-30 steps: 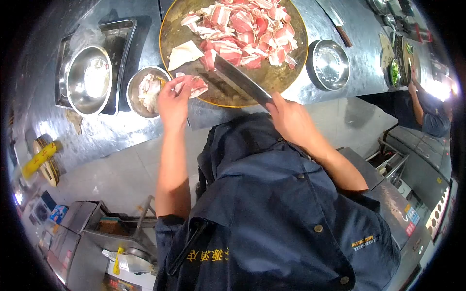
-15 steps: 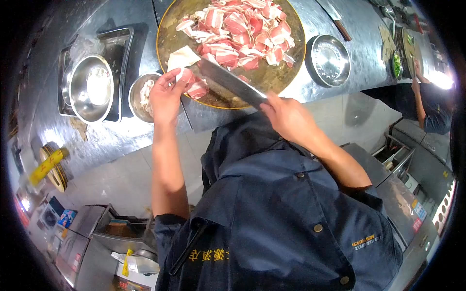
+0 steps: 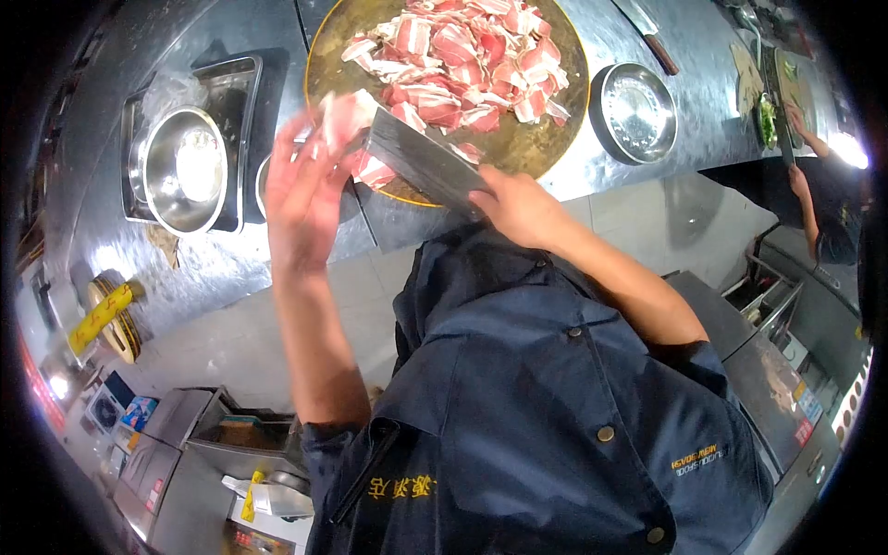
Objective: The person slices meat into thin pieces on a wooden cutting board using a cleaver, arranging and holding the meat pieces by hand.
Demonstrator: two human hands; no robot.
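Note:
My left hand [image 3: 303, 208], smeared by motion, is at the left edge of the round cutting board [image 3: 326, 69]. A slice of pink-and-white meat [image 3: 348, 117] is between its fingers and thumb. My right hand [image 3: 524, 209] grips the handle of a cleaver [image 3: 421, 159], whose broad blade slants up and left over the board's near edge, its tip close to that slice. Another piece of meat [image 3: 373, 170] lies at the board's near left edge, by the blade. Beyond the blade spreads a heap of sliced meat [image 3: 462, 54].
A steel bowl [image 3: 185, 205] and a tray [image 3: 252, 88] stand at left; a smaller bowl [image 3: 263, 190] is mostly behind my left hand. To the right are a round metal pan [image 3: 638, 113] and a knife [image 3: 659, 52]. Another person's hands [image 3: 807, 139] work at far right.
My left hand has risen with a meat slice, its fingers spreading into a blur. The cleaver has shifted slightly left, showing more of its blade face. The whole view has moved a little.

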